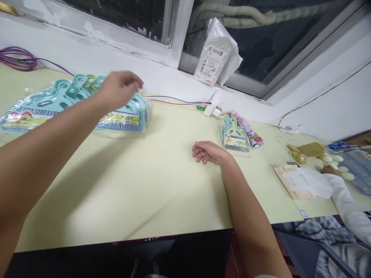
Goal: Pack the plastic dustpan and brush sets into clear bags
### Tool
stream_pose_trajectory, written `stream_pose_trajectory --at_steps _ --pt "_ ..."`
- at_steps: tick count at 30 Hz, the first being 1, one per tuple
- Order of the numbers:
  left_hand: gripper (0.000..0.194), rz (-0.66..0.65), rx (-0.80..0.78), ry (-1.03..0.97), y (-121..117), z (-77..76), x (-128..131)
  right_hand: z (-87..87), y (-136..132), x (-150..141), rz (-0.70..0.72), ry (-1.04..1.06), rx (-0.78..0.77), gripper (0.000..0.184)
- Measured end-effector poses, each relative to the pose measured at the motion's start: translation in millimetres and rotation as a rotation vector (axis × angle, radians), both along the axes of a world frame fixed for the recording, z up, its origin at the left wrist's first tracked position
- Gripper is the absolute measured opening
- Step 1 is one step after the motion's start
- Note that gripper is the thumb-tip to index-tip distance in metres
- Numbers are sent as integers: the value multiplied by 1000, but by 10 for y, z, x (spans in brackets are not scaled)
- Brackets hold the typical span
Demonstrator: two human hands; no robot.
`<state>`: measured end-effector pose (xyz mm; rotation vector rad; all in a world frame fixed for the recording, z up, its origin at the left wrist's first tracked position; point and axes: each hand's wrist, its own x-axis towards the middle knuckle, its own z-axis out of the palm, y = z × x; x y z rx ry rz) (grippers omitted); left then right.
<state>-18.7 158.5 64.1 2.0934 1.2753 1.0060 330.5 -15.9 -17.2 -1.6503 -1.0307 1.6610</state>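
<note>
My left hand is raised over the right end of a row of packed dustpan-and-brush sets, loosely curled, with a gap between thumb and fingers and nothing visible in it. Just below it is a blue dustpan set in clear plastic; whether the hand touches it I cannot tell. To the left, my forearm partly covers more blue dustpan sets. My right hand rests on the pale yellow table, its fingers loosely bent and apart, holding nothing. Near it, at the back right, stands a smaller green dustpan set.
A plastic packet leans on the window ledge. Red and blue wires run along the wall from a coil. Patterned cloth lies behind the green set. On the right, a co-worker's hand is among pale oval pieces near a printed bag.
</note>
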Motion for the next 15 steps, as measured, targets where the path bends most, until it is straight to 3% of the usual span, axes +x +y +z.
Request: stream_pose_trajectory --at_steps 2,4,7,9,12,15 --pt "21 -60 87 344 -410 -10 20 -7 0 2 1 -4 6 29" --pt "23 -97 36 728 -684 -89 -79 -15 -1 4 1 -4 15 29" --pt "23 -43 -151 1062 -796 -296 -404 -22 -3 -3 -1 -11 22 29" --pt "19 1 -235 1107 -754 -447 -646 -22 -3 -11 0 -18 24 28" --pt "16 35 -139 1020 -689 -634 -882 -19 -5 -24 -2 -25 25 27" --pt "22 32 -66 950 -666 -759 -937 -15 -11 -35 -7 -31 30 27"
